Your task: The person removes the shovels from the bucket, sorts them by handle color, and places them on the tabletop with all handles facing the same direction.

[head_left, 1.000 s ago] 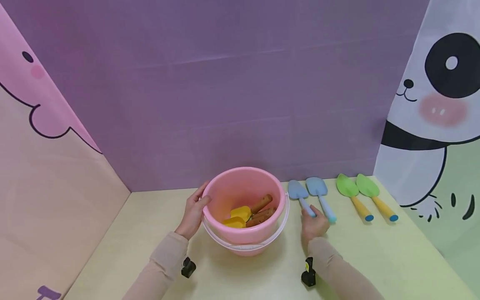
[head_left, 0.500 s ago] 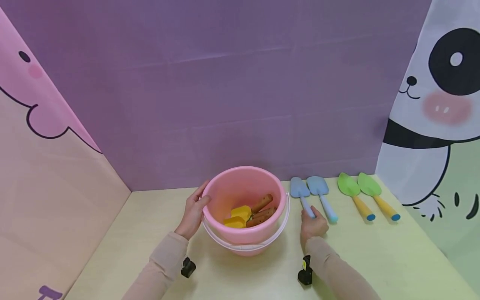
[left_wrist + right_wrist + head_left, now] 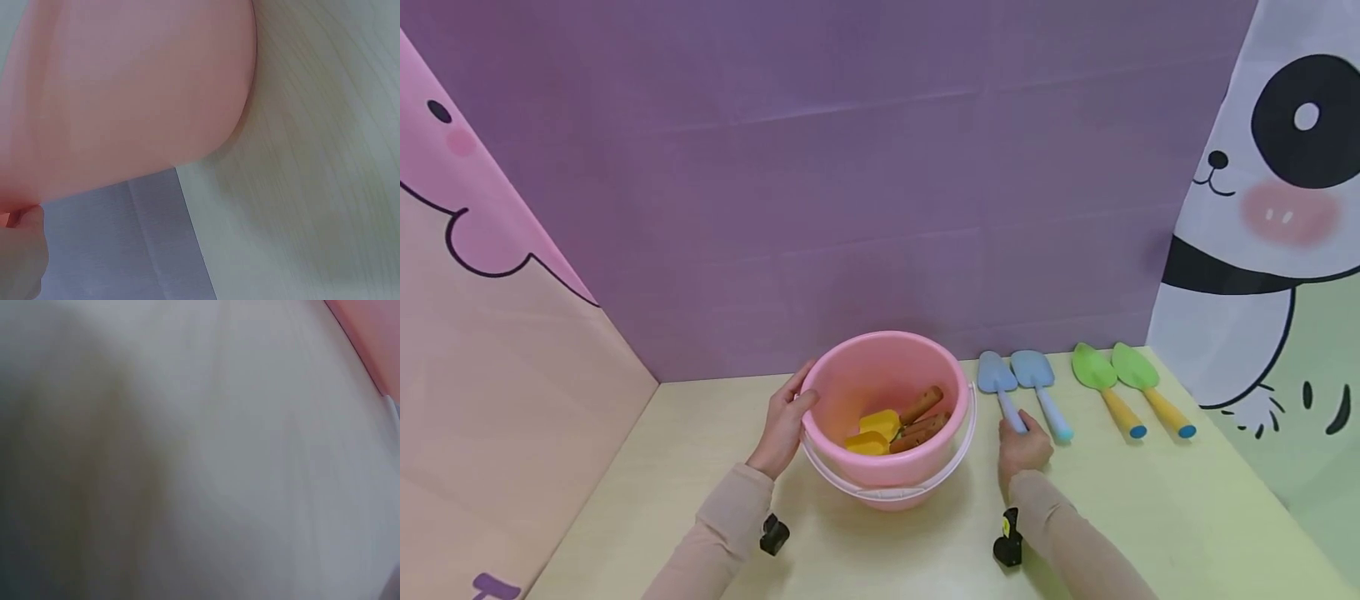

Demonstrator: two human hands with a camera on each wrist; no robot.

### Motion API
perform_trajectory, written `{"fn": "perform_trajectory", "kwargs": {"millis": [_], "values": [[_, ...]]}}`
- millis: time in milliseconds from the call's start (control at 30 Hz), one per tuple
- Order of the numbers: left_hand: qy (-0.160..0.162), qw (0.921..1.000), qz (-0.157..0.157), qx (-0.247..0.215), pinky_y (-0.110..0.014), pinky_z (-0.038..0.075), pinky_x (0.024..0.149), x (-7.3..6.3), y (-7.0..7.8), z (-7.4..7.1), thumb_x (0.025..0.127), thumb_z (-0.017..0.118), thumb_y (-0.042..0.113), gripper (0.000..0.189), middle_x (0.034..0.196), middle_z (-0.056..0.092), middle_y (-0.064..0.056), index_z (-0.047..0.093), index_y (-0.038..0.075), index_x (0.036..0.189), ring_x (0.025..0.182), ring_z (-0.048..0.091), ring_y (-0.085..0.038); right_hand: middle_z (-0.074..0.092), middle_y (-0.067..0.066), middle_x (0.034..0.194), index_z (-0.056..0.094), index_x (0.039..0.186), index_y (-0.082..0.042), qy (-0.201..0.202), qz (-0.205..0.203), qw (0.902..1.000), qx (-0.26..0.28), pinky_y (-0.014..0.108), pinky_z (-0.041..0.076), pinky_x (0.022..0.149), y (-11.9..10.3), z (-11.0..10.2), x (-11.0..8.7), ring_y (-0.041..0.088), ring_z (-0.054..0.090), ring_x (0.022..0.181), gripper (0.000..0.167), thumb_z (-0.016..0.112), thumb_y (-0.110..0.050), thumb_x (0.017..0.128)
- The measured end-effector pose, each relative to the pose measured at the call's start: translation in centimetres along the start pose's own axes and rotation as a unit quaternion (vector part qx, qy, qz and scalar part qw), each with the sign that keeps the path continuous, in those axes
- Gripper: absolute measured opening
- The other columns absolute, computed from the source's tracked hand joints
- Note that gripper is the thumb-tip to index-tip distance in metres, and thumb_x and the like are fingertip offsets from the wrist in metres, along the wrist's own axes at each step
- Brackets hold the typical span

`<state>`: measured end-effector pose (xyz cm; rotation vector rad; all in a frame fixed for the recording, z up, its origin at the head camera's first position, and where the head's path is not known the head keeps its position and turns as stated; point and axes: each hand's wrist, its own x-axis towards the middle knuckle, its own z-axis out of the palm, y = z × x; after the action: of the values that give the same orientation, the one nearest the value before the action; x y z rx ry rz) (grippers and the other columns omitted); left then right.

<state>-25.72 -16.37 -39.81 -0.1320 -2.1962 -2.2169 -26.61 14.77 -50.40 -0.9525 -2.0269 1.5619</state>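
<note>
A pink bucket [image 3: 880,473] with a white handle stands on the table, its mouth tipped toward me. My left hand [image 3: 781,427] grips its left rim, thumb over the edge and fingers along the outside. Yellow-bladed toy shovels [image 3: 883,423] with brown handles lie inside the bucket. To the right of the bucket, my right hand [image 3: 1027,448] holds the handle end of a blue toy shovel [image 3: 997,372], its blade pointing away. A second blue shovel [image 3: 1033,369] lies beside it. The bucket wall [image 3: 131,87] fills much of the left wrist view; the right wrist view misses the held shovel.
Two green leaf-shaped shovels [image 3: 1094,368] with yellow handles lie farther right on the pale wooden table [image 3: 1157,508]. A purple cloth wall [image 3: 880,208] stands right behind the table's back edge. Printed side panels, one with a panda [image 3: 1228,333], flank it.
The blue shovel in my right hand has shifted slightly away from me and nearer to the second blue shovel. My left hand and the bucket stay put; the head view shifts a little.
</note>
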Motion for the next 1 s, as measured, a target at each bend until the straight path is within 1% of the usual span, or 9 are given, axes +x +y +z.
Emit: {"fn": "perform_trajectory", "kwargs": {"millis": [133, 233, 367, 467, 700, 867, 1000], "values": [[0.001, 1.0, 0.002, -0.001, -0.032, 0.04, 0.097, 0.04, 0.06, 0.05, 0.088, 0.043, 0.006, 0.055, 0.146, 0.033, -0.009, 0.033, 0.008, 0.142, 0.129, 0.039, -0.026, 0.055, 0.021, 0.125, 0.058, 0.122, -0.004, -0.026, 0.01, 0.9996, 0.002, 0.046, 0.041, 0.098, 0.02, -0.13, -0.01, 0.036, 0.05, 0.118, 0.043, 0.063, -0.01, 0.081], [-0.002, 1.0, 0.004, -0.008, -0.03, 0.039, 0.097, 0.05, 0.01, 0.15, 0.088, 0.042, 0.005, 0.056, 0.148, 0.031, -0.01, 0.032, 0.007, 0.143, 0.13, 0.037, -0.026, 0.052, 0.02, 0.129, 0.056, 0.125, -0.004, -0.036, 0.013, 0.9992, -0.005, 0.046, 0.039, 0.099, -0.1, -0.38, -0.13, 0.036, 0.047, 0.12, 0.044, 0.062, -0.011, 0.082], [-0.001, 0.9999, 0.0, -0.011, -0.025, 0.042, 0.095, -0.02, -0.06, 0.2, 0.088, 0.042, 0.005, 0.056, 0.148, 0.03, -0.009, 0.032, 0.007, 0.143, 0.129, 0.037, -0.024, 0.05, 0.021, 0.131, 0.053, 0.127, -0.003, -0.051, 0.011, 0.9986, -0.013, 0.047, 0.037, 0.101, -0.3, -0.7, -0.32, 0.037, 0.045, 0.121, 0.046, 0.061, -0.01, 0.082], [0.002, 0.9999, 0.001, -0.01, -0.02, 0.044, 0.091, -0.03, -0.07, 0.19, 0.088, 0.042, 0.005, 0.056, 0.147, 0.031, -0.008, 0.032, 0.007, 0.143, 0.128, 0.038, -0.023, 0.049, 0.022, 0.131, 0.051, 0.128, -0.002, -0.061, 0.008, 0.9981, -0.007, 0.047, 0.036, 0.102, -0.27, -0.75, -0.31, 0.036, 0.044, 0.122, 0.048, 0.062, -0.009, 0.082], [-0.006, 0.9999, 0.006, -0.014, -0.018, 0.043, 0.091, 0.06, -0.04, 0.19, 0.088, 0.041, 0.004, 0.056, 0.148, 0.03, -0.009, 0.03, 0.005, 0.143, 0.13, 0.036, -0.024, 0.049, 0.021, 0.132, 0.05, 0.129, -0.002, -0.06, 0.007, 0.9982, 0.002, 0.047, 0.037, 0.101, 0.28, -0.58, -0.01, 0.036, 0.046, 0.121, 0.05, 0.062, -0.012, 0.082], [-0.009, 0.9997, 0.005, -0.021, -0.016, 0.043, 0.09, 0.14, -0.11, 0.14, 0.088, 0.041, 0.004, 0.057, 0.148, 0.03, -0.008, 0.03, 0.006, 0.143, 0.13, 0.036, -0.023, 0.049, 0.022, 0.132, 0.049, 0.129, -0.001, -0.065, -0.005, 0.9978, 0.01, 0.047, 0.036, 0.102, 0.35, -0.71, 0.05, 0.037, 0.045, 0.121, 0.05, 0.062, -0.012, 0.083], [-0.006, 0.9998, 0.004, -0.02, -0.019, 0.043, 0.092, 0.15, -0.09, 0.11, 0.088, 0.041, 0.004, 0.056, 0.148, 0.03, -0.009, 0.03, 0.006, 0.143, 0.13, 0.036, -0.023, 0.049, 0.021, 0.131, 0.049, 0.13, 0.0, -0.067, -0.003, 0.9976, 0.016, 0.045, 0.035, 0.103, 0.23, -0.76, 0.02, 0.035, 0.044, 0.122, 0.049, 0.061, -0.013, 0.084]]}}
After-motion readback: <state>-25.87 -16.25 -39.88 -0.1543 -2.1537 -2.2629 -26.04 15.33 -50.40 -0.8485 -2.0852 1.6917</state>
